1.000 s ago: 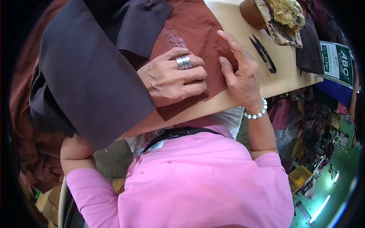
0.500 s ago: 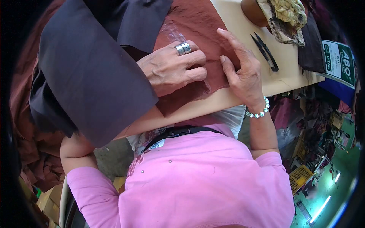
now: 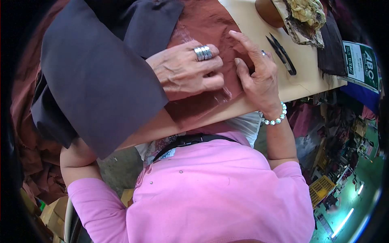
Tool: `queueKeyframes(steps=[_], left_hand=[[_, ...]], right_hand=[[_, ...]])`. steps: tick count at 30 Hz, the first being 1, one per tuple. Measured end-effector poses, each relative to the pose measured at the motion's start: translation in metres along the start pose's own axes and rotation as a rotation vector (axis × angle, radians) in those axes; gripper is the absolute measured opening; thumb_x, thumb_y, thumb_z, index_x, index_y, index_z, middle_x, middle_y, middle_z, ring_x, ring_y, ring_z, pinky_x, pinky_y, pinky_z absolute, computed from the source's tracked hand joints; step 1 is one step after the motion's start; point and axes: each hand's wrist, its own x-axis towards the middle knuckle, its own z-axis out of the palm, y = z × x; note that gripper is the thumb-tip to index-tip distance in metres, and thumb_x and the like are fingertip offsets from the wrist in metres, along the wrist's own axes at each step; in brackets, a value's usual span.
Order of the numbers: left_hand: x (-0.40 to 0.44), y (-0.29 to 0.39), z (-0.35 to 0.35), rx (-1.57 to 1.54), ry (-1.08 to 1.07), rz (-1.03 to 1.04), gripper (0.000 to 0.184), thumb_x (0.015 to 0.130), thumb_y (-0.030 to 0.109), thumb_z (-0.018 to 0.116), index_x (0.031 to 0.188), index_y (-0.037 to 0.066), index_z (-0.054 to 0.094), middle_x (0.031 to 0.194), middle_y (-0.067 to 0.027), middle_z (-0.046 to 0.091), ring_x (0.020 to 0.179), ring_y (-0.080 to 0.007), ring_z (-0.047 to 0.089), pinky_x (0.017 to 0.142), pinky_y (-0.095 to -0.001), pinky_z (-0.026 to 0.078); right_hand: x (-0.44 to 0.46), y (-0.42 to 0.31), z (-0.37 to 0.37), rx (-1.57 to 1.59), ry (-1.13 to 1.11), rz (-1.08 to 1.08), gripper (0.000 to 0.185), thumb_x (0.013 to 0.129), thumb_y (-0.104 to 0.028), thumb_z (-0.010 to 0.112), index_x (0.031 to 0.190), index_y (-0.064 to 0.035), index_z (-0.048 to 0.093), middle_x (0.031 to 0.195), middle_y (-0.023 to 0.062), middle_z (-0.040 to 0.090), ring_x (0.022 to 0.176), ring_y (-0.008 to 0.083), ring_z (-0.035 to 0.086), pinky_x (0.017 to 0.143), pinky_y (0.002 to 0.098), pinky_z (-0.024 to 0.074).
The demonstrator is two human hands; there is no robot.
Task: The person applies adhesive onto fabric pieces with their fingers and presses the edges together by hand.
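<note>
My left hand (image 3: 184, 71), with wide rings on a finger, lies knuckles up on a reddish-brown cloth (image 3: 214, 24). Its fingers are curled under, and whatever they may hold is hidden. Pale, shiny streaks show on the cloth beside this hand. A dark, purplish-grey cloth (image 3: 97, 77) drapes over my left forearm. My right hand (image 3: 259, 77), wearing a ring and a beaded bracelet, rests at the cloth's right edge. Its thumb and forefinger are apart, with nothing visible between them. Black thread snips (image 3: 281, 54) lie on the table to its right.
The pale tabletop (image 3: 308, 83) has its near edge close to my body. At the back right are a brown rounded container (image 3: 269, 14) and a yellowish crumpled wad (image 3: 306, 18). A green-and-white ABC bag (image 3: 360, 65) hangs beyond the right edge. Brown fabric piles up at left.
My left hand has slid slightly to the right, and the pale streak below its fingers has shifted right too. My right hand stays nearly still, its ring now showing.
</note>
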Motion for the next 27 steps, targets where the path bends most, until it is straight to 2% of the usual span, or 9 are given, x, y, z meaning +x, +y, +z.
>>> queueKeyframes(steps=[2,4,7,10,15,18,22,25,27], left_hand=[[-0.004,-0.006,-0.002,0.007,-0.045,-0.012,0.026,0.072,0.018,0.056,0.096,0.011,0.053,0.101,-0.0078,0.052,0.106,-0.0244,0.049,0.091,-0.0346,0.043],[-0.002,-0.005,-0.011,0.033,-0.098,-0.008,0.027,0.072,0.018,0.056,0.097,0.012,0.053,0.098,-0.0058,0.053,0.106,-0.0236,0.049,0.09,-0.034,0.043],[0.002,-0.005,-0.013,0.079,-0.042,0.005,0.027,0.072,0.02,0.056,0.097,0.013,0.053,0.094,-0.0041,0.054,0.105,-0.0222,0.049,0.089,-0.0336,0.042],[-0.001,-0.009,-0.021,0.147,-0.145,-0.046,0.025,0.072,0.021,0.056,0.096,0.014,0.052,0.091,-0.0035,0.054,0.104,-0.0207,0.049,0.089,-0.0337,0.041],[-0.007,-0.021,-0.013,0.151,-0.114,0.001,0.026,0.074,0.02,0.055,0.1,0.015,0.052,0.099,-0.0047,0.053,0.111,-0.0223,0.047,0.094,-0.0366,0.04],[-0.007,-0.02,-0.019,0.133,-0.121,0.032,0.026,0.075,0.02,0.055,0.1,0.015,0.052,0.098,-0.0036,0.052,0.109,-0.0212,0.047,0.092,-0.0345,0.04],[-0.007,-0.022,-0.023,0.182,-0.215,-0.029,0.026,0.075,0.021,0.054,0.1,0.015,0.051,0.095,-0.0034,0.051,0.106,-0.0205,0.047,0.089,-0.0326,0.039],[-0.014,-0.032,-0.012,0.2,-0.089,0.018,0.026,0.075,0.021,0.054,0.1,0.014,0.049,0.093,-0.0027,0.05,0.104,-0.0204,0.047,0.087,-0.0332,0.039],[-0.013,-0.032,-0.017,0.219,-0.102,0.003,0.026,0.075,0.02,0.053,0.1,0.014,0.048,0.092,-0.0027,0.05,0.103,-0.0206,0.047,0.087,-0.0334,0.039]], right_hand=[[0.0,-0.001,-0.001,-0.015,-0.023,0.018,0.059,0.073,0.002,0.061,0.127,-0.0178,0.052,0.077,0.0039,0.065,0.064,0.019,0.059,0.067,0.033,0.0407],[0.0,-0.001,0.0,-0.027,-0.034,0.025,0.059,0.073,0.002,0.06,0.127,-0.0178,0.052,0.078,0.0041,0.065,0.065,0.0186,0.06,0.067,0.0328,0.0407],[0.001,0.001,0.002,0.024,0.037,-0.024,0.058,0.073,0.002,0.06,0.127,-0.0178,0.052,0.077,0.0042,0.065,0.066,0.0182,0.061,0.067,0.0327,0.0409],[0.001,-0.002,0.0,0.005,0.0,0.005,0.058,0.073,0.001,0.06,0.127,-0.0179,0.053,0.079,0.0049,0.066,0.068,0.0183,0.061,0.068,0.0323,0.0412],[0.001,-0.001,0.0,0.065,0.034,0.026,0.057,0.073,0.001,0.06,0.126,-0.0181,0.053,0.082,0.0059,0.067,0.067,0.0188,0.061,0.068,0.0318,0.0415],[0.0,-0.002,0.0,0.085,0.035,0.045,0.056,0.073,0.001,0.06,0.126,-0.0181,0.054,0.082,0.0058,0.067,0.065,0.0188,0.06,0.069,0.0314,0.0416],[0.0,-0.002,-0.001,0.079,0.031,0.046,0.056,0.073,0.001,0.06,0.125,-0.0183,0.054,0.083,0.0054,0.067,0.063,0.0186,0.058,0.068,0.0309,0.0417],[0.0,-0.009,-0.006,0.085,-0.05,0.165,0.052,0.075,0.007,0.06,0.124,-0.0114,0.057,0.117,0.0078,0.062,0.098,0.0188,0.063,0.086,0.0294,0.0476],[0.0,-0.008,-0.006,0.085,-0.035,0.139,0.052,0.075,0.008,0.06,0.124,-0.0096,0.056,0.119,0.0082,0.062,0.102,0.0202,0.062,0.089,0.0299,0.0467]])
